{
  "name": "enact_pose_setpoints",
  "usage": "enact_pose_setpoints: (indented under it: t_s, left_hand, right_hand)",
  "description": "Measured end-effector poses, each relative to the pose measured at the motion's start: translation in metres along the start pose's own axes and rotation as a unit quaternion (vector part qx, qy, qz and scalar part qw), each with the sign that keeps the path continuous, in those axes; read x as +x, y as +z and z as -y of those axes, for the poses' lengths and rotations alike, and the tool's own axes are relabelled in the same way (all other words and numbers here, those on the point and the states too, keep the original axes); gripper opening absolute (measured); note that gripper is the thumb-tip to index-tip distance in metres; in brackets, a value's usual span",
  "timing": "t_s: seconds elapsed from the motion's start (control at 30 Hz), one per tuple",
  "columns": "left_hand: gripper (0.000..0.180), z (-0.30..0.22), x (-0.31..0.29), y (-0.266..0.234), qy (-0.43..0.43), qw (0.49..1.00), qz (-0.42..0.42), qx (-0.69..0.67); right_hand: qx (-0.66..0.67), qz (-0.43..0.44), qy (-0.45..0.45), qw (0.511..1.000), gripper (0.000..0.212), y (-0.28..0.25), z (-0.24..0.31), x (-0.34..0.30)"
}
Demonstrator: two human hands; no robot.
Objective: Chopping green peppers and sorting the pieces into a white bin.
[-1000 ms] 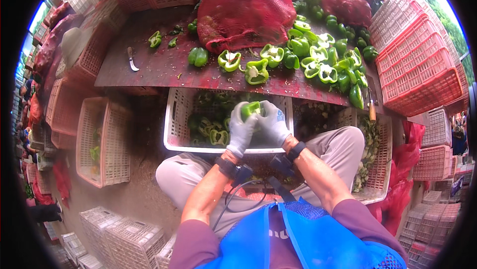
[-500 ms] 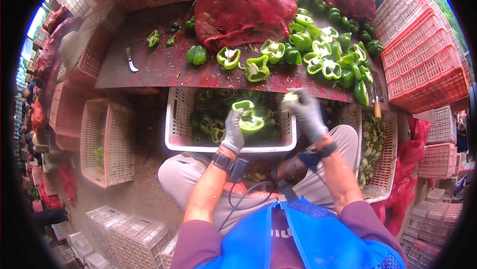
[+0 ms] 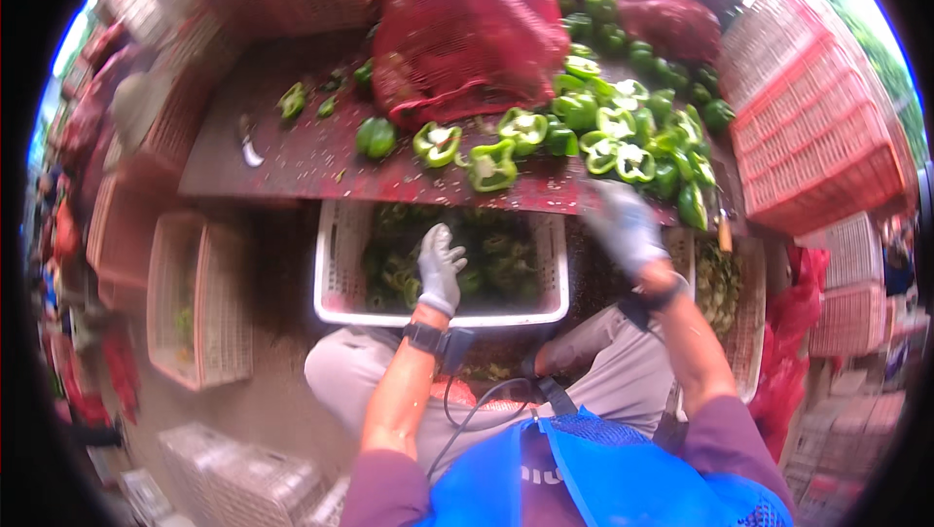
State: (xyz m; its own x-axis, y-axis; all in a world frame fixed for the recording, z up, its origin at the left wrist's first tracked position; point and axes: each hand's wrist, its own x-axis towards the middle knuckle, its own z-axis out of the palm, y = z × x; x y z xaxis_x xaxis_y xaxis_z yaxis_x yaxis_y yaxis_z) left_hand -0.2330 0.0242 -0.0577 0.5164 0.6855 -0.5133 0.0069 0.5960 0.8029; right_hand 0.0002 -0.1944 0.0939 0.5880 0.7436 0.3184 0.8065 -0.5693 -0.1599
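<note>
My left hand [image 3: 440, 266], in a pale glove, hovers over the white crate [image 3: 443, 317] in front of me. Its fingers are apart and nothing is in them. Dark green peppers and cut pieces [image 3: 389, 274] lie inside that crate. My right hand [image 3: 627, 225], gloved too, is at the table's front edge, close to a pile of halved green bell peppers [image 3: 637, 162]. Motion smears its fingers, so any hold cannot be made out. Nearer the middle of the table lie more cut peppers [image 3: 493, 167] and a whole green pepper [image 3: 376, 139].
A curved knife [image 3: 251, 143] lies on the table's left; another tool with a wooden handle [image 3: 724, 233] is at the right edge. A red mesh sack [image 3: 467, 31] stands at the back. Pink crates [image 3: 812, 128] are stacked at right. A crate of pale scraps [image 3: 754, 308] sits beside my leg.
The pepper half has left my left hand, whose fingers have spread. My right hand has moved right toward the pepper pile; the pale piece it had no longer shows. The view has shifted slightly.
</note>
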Motion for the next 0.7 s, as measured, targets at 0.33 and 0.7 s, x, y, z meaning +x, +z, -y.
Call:
enact_pose_setpoints:
  t_s: [0.33,0.7]
  left_hand:
    - [0.059,-0.015,-0.009,-0.012,0.023,0.997,0.060,-0.029]
    - [0.056,-0.039,-0.024,0.001,-0.091,0.935,0.272,-0.208]
  right_hand:
    - [-0.002,-0.070,0.085,0.994,0.026,0.153,0.153,0.109]
    - [0.216,0.011,-0.312,0.925,0.043,0.058,0.129,-0.005]
